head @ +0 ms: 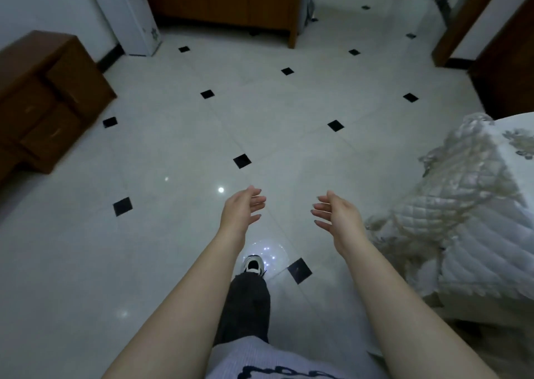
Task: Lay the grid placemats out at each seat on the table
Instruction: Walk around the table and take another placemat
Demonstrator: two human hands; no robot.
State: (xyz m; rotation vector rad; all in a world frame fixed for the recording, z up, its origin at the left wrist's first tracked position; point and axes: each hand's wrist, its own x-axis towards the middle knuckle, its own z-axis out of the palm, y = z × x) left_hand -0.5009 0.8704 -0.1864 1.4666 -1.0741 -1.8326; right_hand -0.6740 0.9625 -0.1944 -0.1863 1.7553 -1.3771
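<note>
Left hand (241, 209): empty, fingers loosely spread, palm facing right. Right hand (336, 212): empty, fingers loosely spread, palm facing left. Both held out over the tiled floor (173, 234). Near right: quilted cover (468, 205). Far left: wooden drawer unit (43, 101). Grid placemats, table: not in view. Dark marking on the shirt (260, 361): unreadable.

A glossy pale tiled floor (260, 118) fills most of the frame, set with small black diamond insets and catching round glints of ceiling light near the lower centre. At the left edge stands a brown wooden drawer cabinet (43, 98). A larger wooden cabinet (225, 0) on legs runs along the top centre, with a white appliance (138, 17) just beside it at upper left. At right, a quilted silvery bedspread (468, 205) hangs over a bed's edge. A brown door frame (462, 23) slants in the upper right corner
</note>
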